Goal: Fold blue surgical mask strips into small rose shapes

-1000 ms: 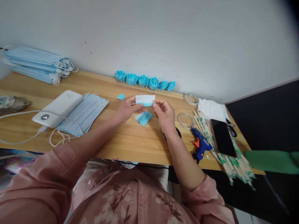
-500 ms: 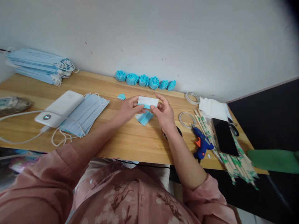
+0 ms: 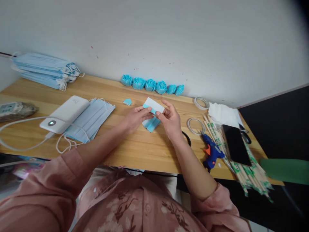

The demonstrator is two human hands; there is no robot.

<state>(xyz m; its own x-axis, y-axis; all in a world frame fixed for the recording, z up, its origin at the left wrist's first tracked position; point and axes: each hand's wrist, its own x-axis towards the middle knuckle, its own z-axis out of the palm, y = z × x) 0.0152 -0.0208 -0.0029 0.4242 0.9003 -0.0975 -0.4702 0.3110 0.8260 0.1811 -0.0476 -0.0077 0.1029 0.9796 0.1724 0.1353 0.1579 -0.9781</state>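
Between my two hands is a small white piece of mask fabric [image 3: 155, 103] with a blue strip folded along its near edge. My left hand [image 3: 137, 118] pinches its left end between thumb and fingers. With thumb and fingers my right hand [image 3: 171, 120] grips the right end, its index finger raised. Under them on the table lies another blue and white fabric piece [image 3: 151, 124], partly covered by the hands. A small folded blue piece [image 3: 127, 101] rests to the left. Farther back, several blue fabric flowers [image 3: 150, 85] stand in a row along the wall.
Left on the wooden table [image 3: 120, 148] are a mask stack [image 3: 45, 69], loose masks [image 3: 90, 120] and a white power bank [image 3: 65, 114]. To the right lie tape rolls [image 3: 196, 126], a blue glue gun [image 3: 211, 151], wrapped sticks [image 3: 251, 180] and a phone [image 3: 236, 145].
The held fabric piece has turned from level to slanting down to the right. My left hand has shifted slightly down and left along it. The whole view has moved a little.
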